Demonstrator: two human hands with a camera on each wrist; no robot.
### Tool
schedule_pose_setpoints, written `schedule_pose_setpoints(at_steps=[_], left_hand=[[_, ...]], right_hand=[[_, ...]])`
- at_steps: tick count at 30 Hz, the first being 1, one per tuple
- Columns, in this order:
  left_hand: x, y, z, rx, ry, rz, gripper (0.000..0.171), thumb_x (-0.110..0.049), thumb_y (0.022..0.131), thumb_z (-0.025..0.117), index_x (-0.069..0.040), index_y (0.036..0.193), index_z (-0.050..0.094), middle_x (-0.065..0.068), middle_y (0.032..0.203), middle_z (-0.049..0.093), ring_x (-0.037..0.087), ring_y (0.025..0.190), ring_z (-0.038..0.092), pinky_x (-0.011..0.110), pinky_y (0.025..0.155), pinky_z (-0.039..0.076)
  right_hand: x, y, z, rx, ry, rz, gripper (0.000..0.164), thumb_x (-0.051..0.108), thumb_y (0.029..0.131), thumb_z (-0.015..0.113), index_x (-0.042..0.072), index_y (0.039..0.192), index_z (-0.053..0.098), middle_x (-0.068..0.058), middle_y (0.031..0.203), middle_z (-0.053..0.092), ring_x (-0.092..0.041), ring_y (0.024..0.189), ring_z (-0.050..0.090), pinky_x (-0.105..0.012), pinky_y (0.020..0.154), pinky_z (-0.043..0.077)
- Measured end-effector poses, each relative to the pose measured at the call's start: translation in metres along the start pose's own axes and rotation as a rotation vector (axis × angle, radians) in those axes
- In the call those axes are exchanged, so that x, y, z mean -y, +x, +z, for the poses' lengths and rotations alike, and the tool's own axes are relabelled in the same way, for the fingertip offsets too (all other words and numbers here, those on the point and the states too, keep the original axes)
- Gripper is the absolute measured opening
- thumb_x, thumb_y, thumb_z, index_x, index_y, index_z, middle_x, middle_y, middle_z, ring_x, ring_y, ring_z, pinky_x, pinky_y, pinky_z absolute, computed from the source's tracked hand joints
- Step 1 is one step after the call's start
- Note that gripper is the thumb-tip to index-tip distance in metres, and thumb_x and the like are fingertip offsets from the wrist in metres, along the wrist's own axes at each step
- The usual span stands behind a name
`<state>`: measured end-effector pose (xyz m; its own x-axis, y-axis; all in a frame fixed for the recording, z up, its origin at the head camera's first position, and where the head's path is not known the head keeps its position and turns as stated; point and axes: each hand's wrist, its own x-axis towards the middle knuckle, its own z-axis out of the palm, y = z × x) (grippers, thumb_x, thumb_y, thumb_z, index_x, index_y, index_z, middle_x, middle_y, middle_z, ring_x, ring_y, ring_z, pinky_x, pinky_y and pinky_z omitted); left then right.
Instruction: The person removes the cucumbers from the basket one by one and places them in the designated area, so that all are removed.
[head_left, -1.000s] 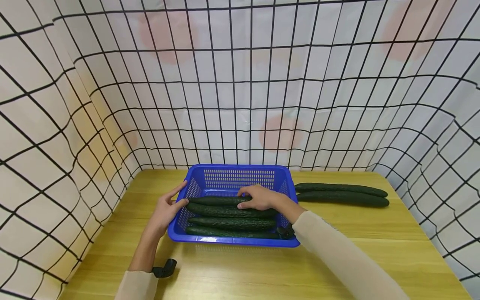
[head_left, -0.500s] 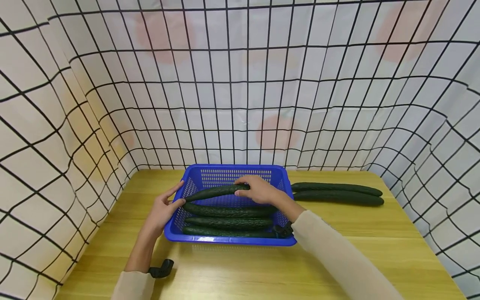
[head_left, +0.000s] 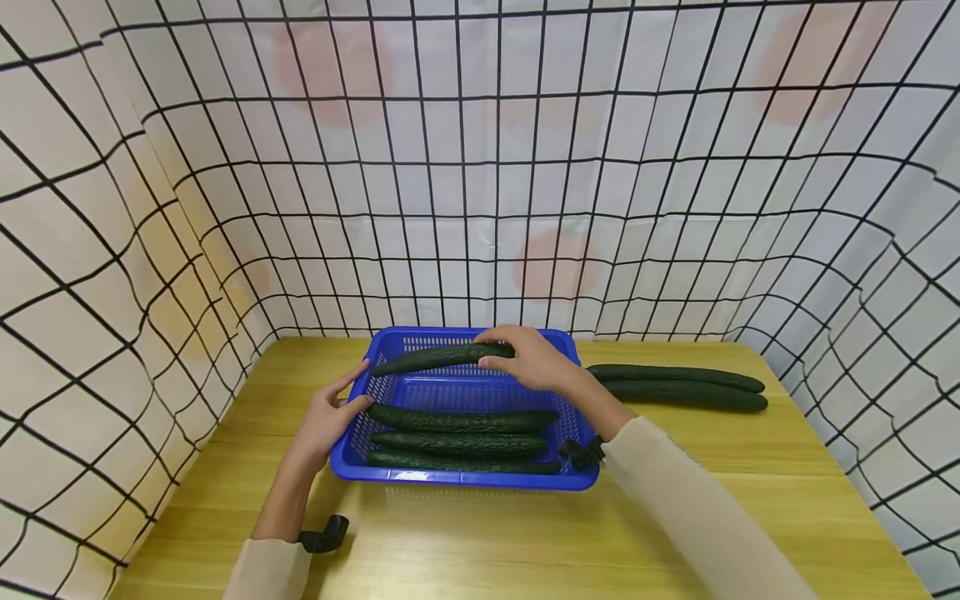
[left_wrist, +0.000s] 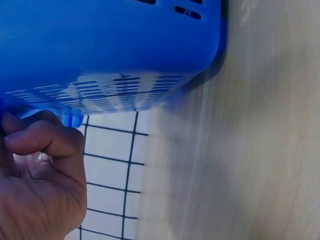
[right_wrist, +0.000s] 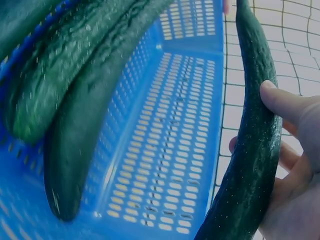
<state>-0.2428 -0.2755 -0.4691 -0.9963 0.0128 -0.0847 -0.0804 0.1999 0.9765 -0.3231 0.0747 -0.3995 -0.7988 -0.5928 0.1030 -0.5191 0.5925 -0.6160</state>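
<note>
A long dark green cucumber [head_left: 427,359] hangs over the far part of the blue plastic basket [head_left: 463,479]. My right hand [head_left: 534,362] grips it near its right end. In the right wrist view thumb and fingers wrap around the bumpy cucumber [right_wrist: 250,130], with the bare slotted basket floor [right_wrist: 160,145] beside it. Three more cucumbers [head_left: 465,420] lie side by side in the basket's near half. At the left rim my left hand [head_left: 324,423] holds the basket, thumb over the edge. The left wrist view shows its fingers [left_wrist: 47,137] curled at the rim.
Two cucumbers [head_left: 678,393] lie together on the wooden table [head_left: 465,542] just right of the basket. A white cloth with a black grid [head_left: 480,192] encloses the back and sides. Black camera mounts sit at both wrists [head_left: 326,535].
My right hand has lifted the farthest cucumber from the basket floor and carried it toward the back rim. A gap of bare floor has opened behind the other three. My left hand keeps its place.
</note>
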Motion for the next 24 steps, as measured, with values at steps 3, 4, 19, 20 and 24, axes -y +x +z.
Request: schedule_pose_setpoints(at_steps=[3,4,19,20,24], left_hand=[[0.0,0.0,0.0,0.003,-0.001,-0.005,0.062,-0.015,0.103,0.061,-0.034,0.159,0.042,0.036,0.137,0.058,0.023,0.084,0.076,0.042,0.069,0.065],[0.0,0.001,0.0,0.004,-0.003,-0.006,0.062,-0.015,0.103,0.061,-0.034,0.159,0.042,0.036,0.138,0.057,0.024,0.085,0.076,0.043,0.07,0.065],[0.001,0.001,-0.002,-0.005,0.02,-0.008,0.062,-0.018,0.103,0.062,-0.036,0.159,0.041,0.036,0.138,0.057,0.028,0.091,0.077,0.046,0.073,0.065],[0.0,0.001,-0.002,-0.005,0.02,-0.008,0.062,-0.019,0.103,0.062,-0.036,0.159,0.041,0.036,0.139,0.057,0.028,0.091,0.077,0.046,0.073,0.065],[0.0,0.001,-0.001,-0.004,0.018,-0.007,0.062,-0.018,0.103,0.061,-0.036,0.159,0.041,0.036,0.137,0.058,0.028,0.09,0.077,0.046,0.072,0.065]], right_hand=[[0.0,-0.006,-0.009,-0.021,-0.008,-0.015,0.044,0.033,0.103,0.064,0.016,0.144,0.06,-0.008,0.15,0.057,-0.031,0.144,0.048,-0.055,0.117,0.042],[0.0,-0.008,-0.011,-0.028,-0.007,-0.017,0.044,0.032,0.103,0.063,0.016,0.144,0.06,-0.008,0.15,0.057,-0.032,0.144,0.048,-0.055,0.117,0.042],[-0.028,-0.045,-0.039,-0.094,-0.028,-0.022,0.046,0.029,0.105,0.06,0.011,0.148,0.056,-0.014,0.152,0.054,-0.038,0.145,0.044,-0.061,0.119,0.036],[-0.03,-0.048,-0.04,-0.093,-0.029,-0.009,0.046,0.03,0.105,0.06,0.012,0.148,0.055,-0.014,0.152,0.053,-0.038,0.146,0.043,-0.061,0.119,0.035],[-0.041,-0.06,-0.045,-0.101,-0.035,0.024,0.048,0.034,0.106,0.058,0.013,0.149,0.054,-0.014,0.154,0.051,-0.039,0.146,0.042,-0.062,0.119,0.035]])
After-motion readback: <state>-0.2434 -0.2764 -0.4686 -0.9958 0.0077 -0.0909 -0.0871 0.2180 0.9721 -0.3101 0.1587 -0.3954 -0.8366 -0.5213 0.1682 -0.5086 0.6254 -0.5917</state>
